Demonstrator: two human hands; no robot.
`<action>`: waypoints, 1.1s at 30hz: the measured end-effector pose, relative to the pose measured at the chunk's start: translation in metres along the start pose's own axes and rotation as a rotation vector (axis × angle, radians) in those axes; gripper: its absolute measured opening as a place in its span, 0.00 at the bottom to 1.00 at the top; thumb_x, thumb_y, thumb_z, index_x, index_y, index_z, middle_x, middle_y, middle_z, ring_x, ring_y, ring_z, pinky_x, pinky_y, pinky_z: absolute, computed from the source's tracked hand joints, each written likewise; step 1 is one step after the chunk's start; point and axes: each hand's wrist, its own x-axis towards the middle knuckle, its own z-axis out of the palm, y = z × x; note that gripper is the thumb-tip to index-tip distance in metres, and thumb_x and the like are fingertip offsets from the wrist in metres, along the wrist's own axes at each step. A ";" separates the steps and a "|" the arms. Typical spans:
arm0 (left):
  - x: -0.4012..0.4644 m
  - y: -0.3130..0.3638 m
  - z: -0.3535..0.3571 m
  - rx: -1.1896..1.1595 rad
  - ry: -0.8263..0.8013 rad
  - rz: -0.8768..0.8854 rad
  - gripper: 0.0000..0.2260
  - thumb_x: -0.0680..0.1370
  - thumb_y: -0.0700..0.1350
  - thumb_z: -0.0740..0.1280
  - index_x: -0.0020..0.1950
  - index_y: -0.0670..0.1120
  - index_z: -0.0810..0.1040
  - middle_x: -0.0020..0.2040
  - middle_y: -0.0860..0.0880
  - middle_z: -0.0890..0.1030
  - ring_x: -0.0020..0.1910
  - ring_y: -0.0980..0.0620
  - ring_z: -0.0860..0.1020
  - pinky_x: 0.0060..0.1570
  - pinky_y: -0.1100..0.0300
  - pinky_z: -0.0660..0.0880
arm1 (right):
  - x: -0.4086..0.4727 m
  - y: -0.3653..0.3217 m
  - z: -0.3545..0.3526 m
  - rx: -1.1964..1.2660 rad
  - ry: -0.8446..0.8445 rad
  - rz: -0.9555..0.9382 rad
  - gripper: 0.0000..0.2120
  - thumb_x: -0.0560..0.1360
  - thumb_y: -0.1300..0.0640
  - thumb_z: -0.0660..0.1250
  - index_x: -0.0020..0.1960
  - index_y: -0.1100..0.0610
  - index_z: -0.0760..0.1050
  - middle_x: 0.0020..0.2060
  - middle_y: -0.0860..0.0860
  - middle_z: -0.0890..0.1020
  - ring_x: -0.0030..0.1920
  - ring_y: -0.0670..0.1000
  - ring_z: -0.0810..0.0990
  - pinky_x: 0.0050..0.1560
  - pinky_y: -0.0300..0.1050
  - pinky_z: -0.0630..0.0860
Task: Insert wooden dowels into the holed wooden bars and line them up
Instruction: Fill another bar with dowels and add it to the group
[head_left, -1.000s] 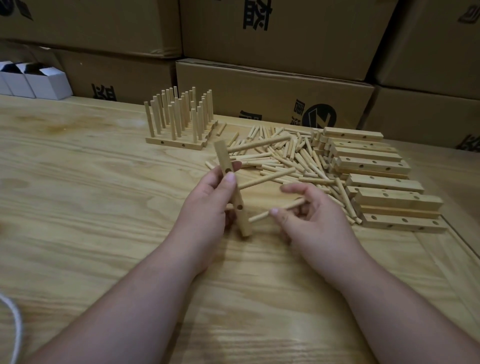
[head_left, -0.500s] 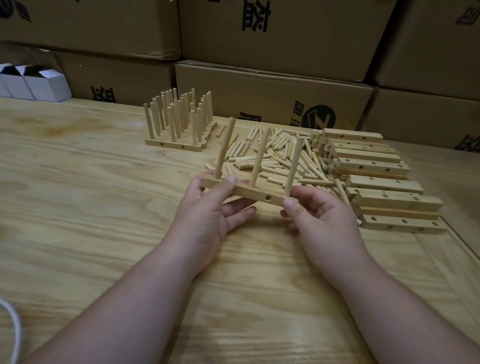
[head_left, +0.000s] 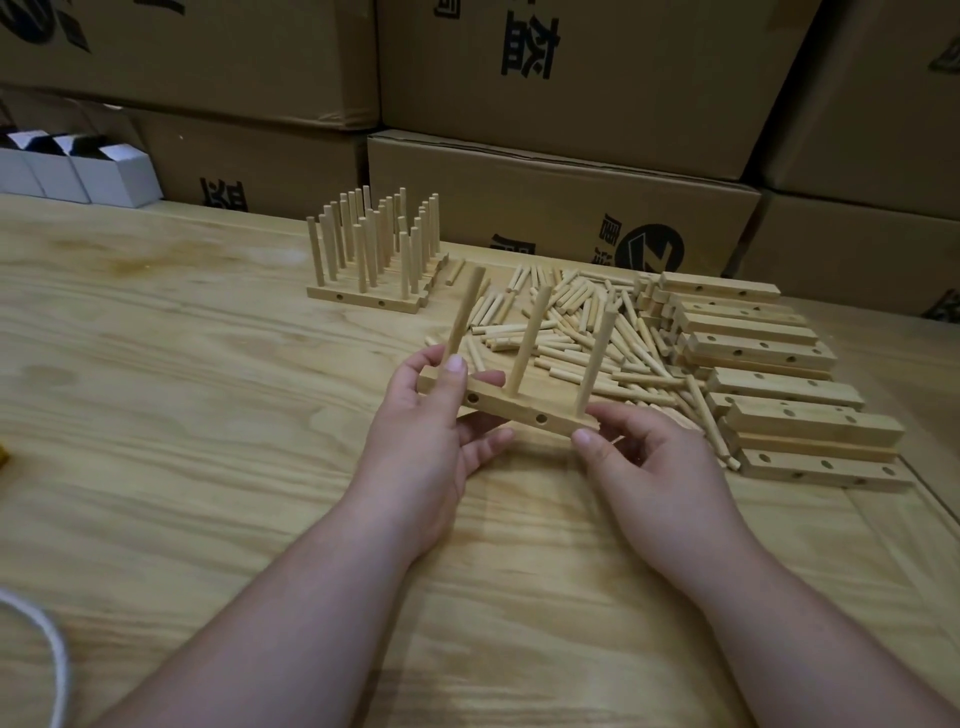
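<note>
Head view shows one holed wooden bar (head_left: 511, 406) lifted just above the wooden table (head_left: 208, 415), with three dowels (head_left: 526, 343) standing up from its top face and two holes visible on its near side. The left hand (head_left: 423, 441) grips the bar's left end, thumb on the near face and fingers curled beneath. The right hand (head_left: 654, 467) pinches the right end between thumb and fingers. Behind them lies a loose pile of dowels (head_left: 566, 322), too many and too overlapped to count. To the right is a stack of unfilled bars (head_left: 769, 374), about ten as far as the edges can be told apart. Farther back stands a row of finished bars (head_left: 374, 260) set side by side, their number unclear. Three white boxes (head_left: 78, 166) sit at far left, before cardboard cartons (head_left: 545, 208).
</note>
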 end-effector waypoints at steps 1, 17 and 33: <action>0.000 0.000 0.000 0.006 0.004 0.004 0.07 0.84 0.47 0.63 0.62 0.54 0.73 0.48 0.44 0.87 0.43 0.45 0.85 0.37 0.54 0.82 | -0.002 -0.001 0.000 -0.008 -0.004 -0.005 0.10 0.75 0.52 0.73 0.55 0.41 0.79 0.44 0.44 0.81 0.41 0.39 0.77 0.40 0.26 0.69; 0.004 0.006 0.001 -0.154 0.044 -0.208 0.22 0.84 0.62 0.53 0.66 0.48 0.75 0.56 0.39 0.85 0.52 0.39 0.86 0.50 0.45 0.82 | 0.069 -0.060 0.054 -0.016 -0.029 0.009 0.12 0.76 0.50 0.73 0.59 0.45 0.82 0.38 0.33 0.79 0.41 0.31 0.77 0.41 0.26 0.66; 0.008 0.012 0.000 -0.235 0.052 -0.277 0.31 0.81 0.68 0.48 0.76 0.53 0.69 0.63 0.47 0.83 0.60 0.46 0.83 0.67 0.41 0.74 | 0.174 -0.071 0.177 -0.612 -0.236 -0.038 0.13 0.76 0.47 0.68 0.54 0.53 0.83 0.46 0.51 0.85 0.51 0.56 0.82 0.52 0.48 0.79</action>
